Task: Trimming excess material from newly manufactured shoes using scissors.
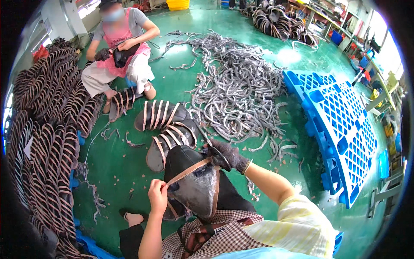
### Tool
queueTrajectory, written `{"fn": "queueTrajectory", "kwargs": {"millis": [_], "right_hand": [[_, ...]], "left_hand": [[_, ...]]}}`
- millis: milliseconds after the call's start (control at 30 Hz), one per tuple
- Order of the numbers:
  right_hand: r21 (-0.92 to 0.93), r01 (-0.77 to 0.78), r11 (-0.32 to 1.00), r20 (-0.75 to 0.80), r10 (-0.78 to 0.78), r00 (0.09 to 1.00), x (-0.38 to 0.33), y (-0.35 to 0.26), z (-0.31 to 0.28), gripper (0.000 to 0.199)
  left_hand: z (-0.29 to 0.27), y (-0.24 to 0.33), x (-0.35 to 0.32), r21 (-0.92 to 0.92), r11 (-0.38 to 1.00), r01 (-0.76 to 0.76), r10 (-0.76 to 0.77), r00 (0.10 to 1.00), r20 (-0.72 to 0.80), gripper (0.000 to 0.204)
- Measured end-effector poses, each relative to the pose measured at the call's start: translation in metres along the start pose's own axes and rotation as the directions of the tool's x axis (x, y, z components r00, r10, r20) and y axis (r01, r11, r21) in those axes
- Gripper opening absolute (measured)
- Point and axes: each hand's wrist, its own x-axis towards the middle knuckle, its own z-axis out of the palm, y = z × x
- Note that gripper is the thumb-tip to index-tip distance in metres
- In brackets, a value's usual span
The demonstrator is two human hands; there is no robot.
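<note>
A black leather shoe (pixel 181 162) rests on my lap, its grey, scuffed sole (pixel 197 194) turned up toward me. My bare left hand (pixel 158 195) pinches one end of a tan strip (pixel 188 171) with a ridged edge. The strip runs taut across the sole to my right hand (pixel 228 156), which wears a dark glove. That hand is closed round a dark metal hand tool (pixel 206 137) with a long thin end; its kind is partly hidden by the fingers. Just beyond lie nested rows of black shoes (pixel 173 137) edged with tan strips.
Grey trimmed strips (pixel 241 86) lie heaped on the green floor ahead. Blue plastic pallets (pixel 340 129) lean at the right. Stacked rows of shoes (pixel 47 159) fill the left. A seated co-worker (pixel 123 47) handles a black shoe at upper left; more shoes (pixel 276 21) are piled far back.
</note>
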Motion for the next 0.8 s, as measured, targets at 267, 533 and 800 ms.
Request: {"fn": "queueTrajectory", "kwargs": {"millis": [267, 533, 800], "right_hand": [[0.309, 0.096, 0.946, -0.132, -0.058, 0.99, 0.018, -0.074, 0.044, 0.041], [-0.145, 0.19, 0.971, -0.038, -0.197, 0.98, 0.021, -0.137, 0.072, 0.052], [0.614, 0.158, 0.774, -0.104, -0.119, 0.987, 0.038, -0.131, 0.104, 0.035]], "left_hand": [[-0.057, 0.041, 0.044, -0.908, 0.34, 0.246, -0.297, 0.944, 0.144, 0.014], [-0.121, 0.008, 0.034, -0.95, 0.302, 0.074, -0.378, 0.925, -0.048, 0.014], [-0.101, 0.005, 0.034, -0.883, 0.389, 0.265, -0.566, 0.825, -0.002, 0.026]]}}
